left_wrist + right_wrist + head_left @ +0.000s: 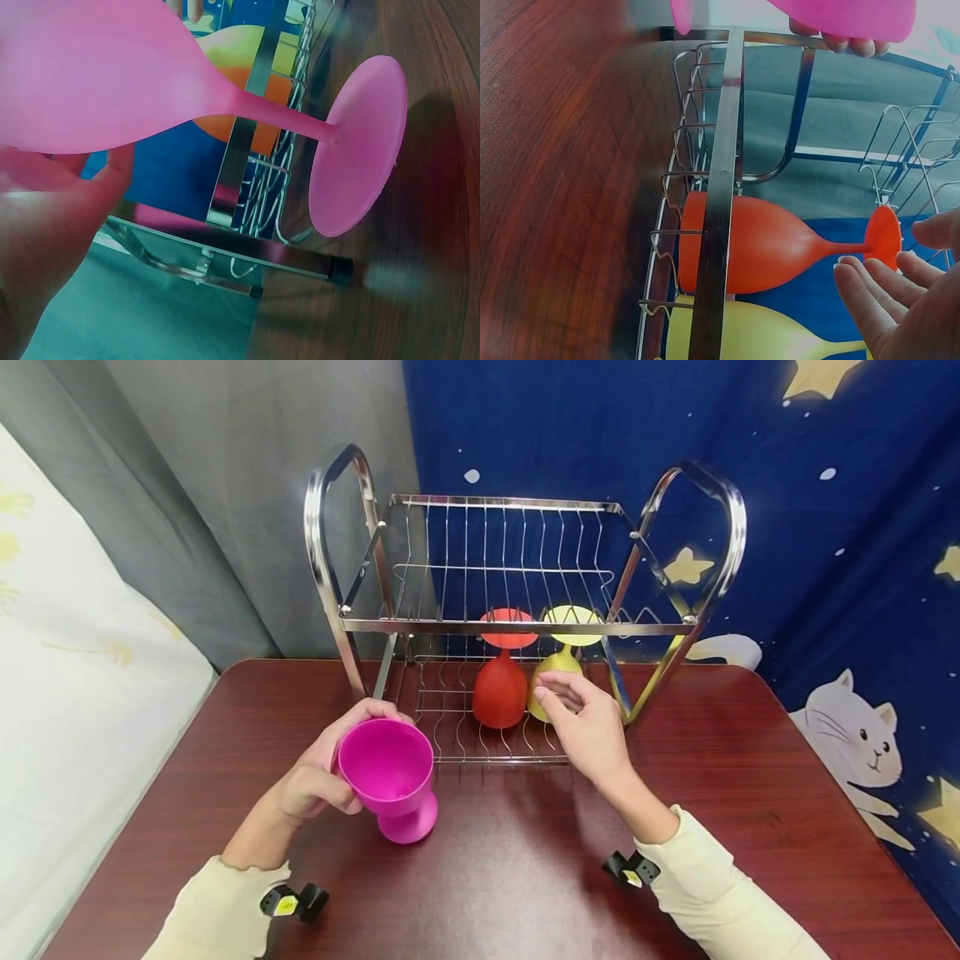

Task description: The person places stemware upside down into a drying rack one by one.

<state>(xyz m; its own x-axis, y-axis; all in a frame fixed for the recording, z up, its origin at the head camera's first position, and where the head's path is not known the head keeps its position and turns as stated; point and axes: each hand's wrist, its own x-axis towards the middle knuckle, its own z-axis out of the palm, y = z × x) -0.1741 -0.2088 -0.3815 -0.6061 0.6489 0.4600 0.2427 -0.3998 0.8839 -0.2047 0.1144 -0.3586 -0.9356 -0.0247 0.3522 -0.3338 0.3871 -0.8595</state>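
A pink goblet (386, 764) is gripped round its bowl by my left hand (318, 772), mouth up and tilted, with its foot hanging over the table just in front of the rack. In the left wrist view the goblet's stem and round foot (360, 146) show clearly. My right hand (588, 727) holds nothing; its fingers are loosely bent before the yellow goblet (566, 664), partly covering it. Beside that one stands an orange-red goblet (498, 693). Both goblets rest upside down on the lower tier of the metal dish rack (517, 627).
The rack's upper tier (502, 568) has wire slots, with curved chrome side frames (318, 543) at either end. It stands at the back of a reddish-brown wooden table (487, 868). Grey and blue curtains (525, 435) hang behind it.
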